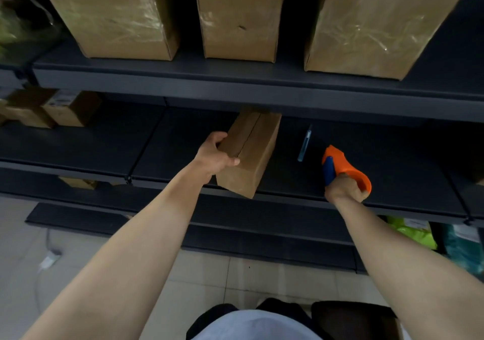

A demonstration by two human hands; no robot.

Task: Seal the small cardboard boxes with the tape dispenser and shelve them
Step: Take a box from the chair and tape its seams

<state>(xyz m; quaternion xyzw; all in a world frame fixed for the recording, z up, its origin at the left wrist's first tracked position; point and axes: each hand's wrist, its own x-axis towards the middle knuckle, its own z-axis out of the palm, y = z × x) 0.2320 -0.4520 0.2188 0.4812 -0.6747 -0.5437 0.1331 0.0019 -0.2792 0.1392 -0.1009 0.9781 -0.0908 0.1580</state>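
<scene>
Holding the small cardboard box (251, 153) at the middle shelf's (379, 161) near edge, left hand (214, 156) clamped round its near-left corner, right hand (343, 189) wrapped round the tape dispenser (345, 165) further right. Seems pre-sealing, with the top seam (250, 136) apparently bare. Next calls for bringing the dispenser left onto that seam.

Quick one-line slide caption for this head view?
Left hand grips a small cardboard box on the dark middle shelf; right hand holds the orange-and-blue tape dispenser nearby.
</scene>
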